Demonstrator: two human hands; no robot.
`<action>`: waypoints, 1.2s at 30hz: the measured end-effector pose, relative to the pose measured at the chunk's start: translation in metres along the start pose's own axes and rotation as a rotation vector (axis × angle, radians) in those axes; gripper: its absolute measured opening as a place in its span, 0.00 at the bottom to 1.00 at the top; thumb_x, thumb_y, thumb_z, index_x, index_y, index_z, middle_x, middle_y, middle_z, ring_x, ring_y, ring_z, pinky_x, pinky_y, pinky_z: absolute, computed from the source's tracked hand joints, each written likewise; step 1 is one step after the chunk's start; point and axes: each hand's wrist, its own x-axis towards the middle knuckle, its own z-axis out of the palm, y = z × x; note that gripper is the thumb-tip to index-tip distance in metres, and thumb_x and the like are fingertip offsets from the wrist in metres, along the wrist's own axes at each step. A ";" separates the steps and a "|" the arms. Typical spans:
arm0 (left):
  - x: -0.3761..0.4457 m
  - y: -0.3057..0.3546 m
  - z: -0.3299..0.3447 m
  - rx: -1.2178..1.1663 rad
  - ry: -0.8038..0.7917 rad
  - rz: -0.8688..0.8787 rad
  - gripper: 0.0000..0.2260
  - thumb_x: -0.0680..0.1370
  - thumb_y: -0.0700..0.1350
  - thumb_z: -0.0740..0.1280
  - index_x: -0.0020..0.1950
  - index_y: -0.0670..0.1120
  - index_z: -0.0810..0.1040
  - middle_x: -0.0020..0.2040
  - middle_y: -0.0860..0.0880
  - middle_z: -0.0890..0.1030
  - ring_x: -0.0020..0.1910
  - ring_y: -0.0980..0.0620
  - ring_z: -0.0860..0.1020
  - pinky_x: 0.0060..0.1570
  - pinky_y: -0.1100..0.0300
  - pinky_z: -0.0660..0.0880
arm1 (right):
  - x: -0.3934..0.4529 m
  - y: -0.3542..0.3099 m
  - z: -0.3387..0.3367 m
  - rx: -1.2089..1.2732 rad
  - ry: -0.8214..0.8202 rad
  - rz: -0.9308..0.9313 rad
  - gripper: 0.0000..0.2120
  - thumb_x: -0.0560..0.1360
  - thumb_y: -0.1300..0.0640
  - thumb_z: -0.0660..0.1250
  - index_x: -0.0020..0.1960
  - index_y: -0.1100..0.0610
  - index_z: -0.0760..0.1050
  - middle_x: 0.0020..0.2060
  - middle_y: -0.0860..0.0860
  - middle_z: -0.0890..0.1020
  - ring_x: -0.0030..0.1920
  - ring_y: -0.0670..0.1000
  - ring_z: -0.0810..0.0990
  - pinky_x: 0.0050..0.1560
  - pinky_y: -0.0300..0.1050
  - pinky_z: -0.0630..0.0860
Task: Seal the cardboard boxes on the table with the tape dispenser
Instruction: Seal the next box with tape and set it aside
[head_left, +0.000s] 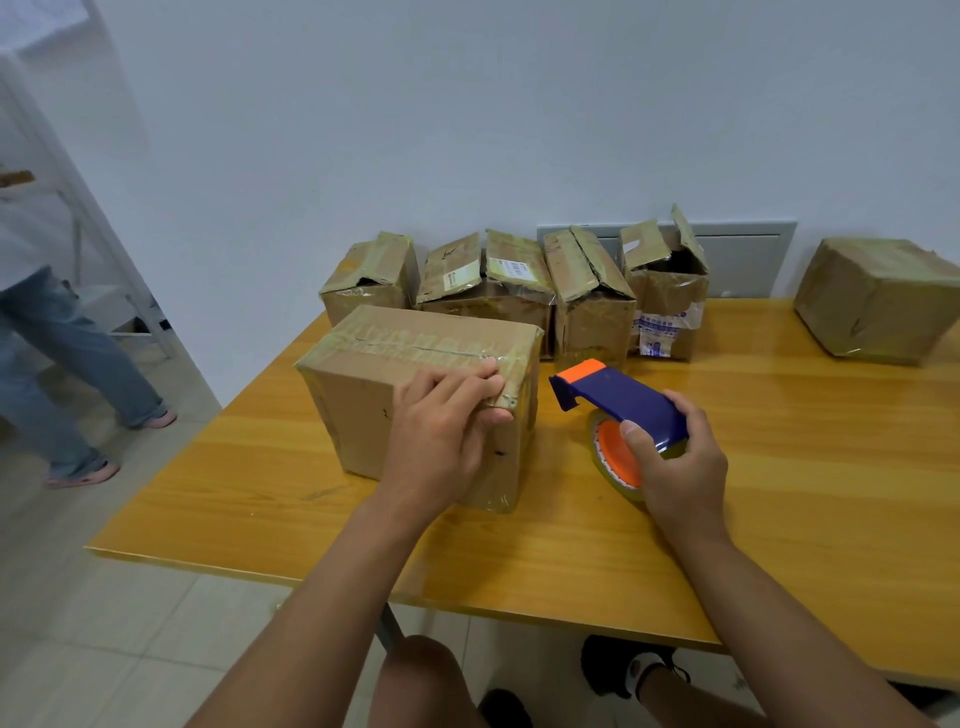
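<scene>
Head view: the near cardboard box sits at the centre of the frame on the table, its top seam covered with clear tape. The left hand rests on its near right top edge, fingers curled over the tape end and pressing it down onto the corner; the hand hides part of the box's front face. Just right of it, the right hand grips the tape dispenser, a blue body with an orange tip and an orange hub, thumb on the hub. The roll's lower edge is partly hidden behind that hand, and whether it touches the table cannot be told.

Along the wall above stand four more boxes in a row: the first and second with flaps loosely down, the third with flaps slightly raised, the fourth with flaps standing open. The second carries a white shipping label, its print too small to read; the fourth has blue printed tape, also illegible. A sealed box sits at the right edge of the frame. At the left edge a second person in jeans is cut off above the waist.
</scene>
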 end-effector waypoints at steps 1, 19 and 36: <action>0.001 0.001 -0.002 0.002 -0.021 -0.004 0.14 0.78 0.54 0.65 0.57 0.47 0.81 0.62 0.55 0.80 0.58 0.52 0.73 0.55 0.53 0.67 | 0.000 0.000 0.000 -0.001 0.001 0.001 0.30 0.72 0.48 0.71 0.70 0.56 0.69 0.58 0.47 0.74 0.54 0.46 0.73 0.45 0.29 0.69; -0.002 0.010 -0.096 0.365 -0.337 -0.147 0.17 0.75 0.40 0.62 0.61 0.51 0.78 0.63 0.52 0.77 0.63 0.47 0.74 0.60 0.52 0.68 | 0.006 -0.002 -0.008 0.076 0.105 0.089 0.30 0.70 0.46 0.70 0.68 0.59 0.72 0.56 0.51 0.77 0.52 0.46 0.73 0.49 0.36 0.67; 0.006 0.008 -0.090 0.429 -0.454 -0.415 0.24 0.79 0.42 0.58 0.75 0.50 0.62 0.80 0.49 0.57 0.79 0.49 0.49 0.77 0.51 0.47 | 0.008 0.004 -0.005 0.041 0.120 0.090 0.26 0.74 0.51 0.73 0.68 0.58 0.72 0.53 0.47 0.75 0.51 0.46 0.73 0.44 0.31 0.67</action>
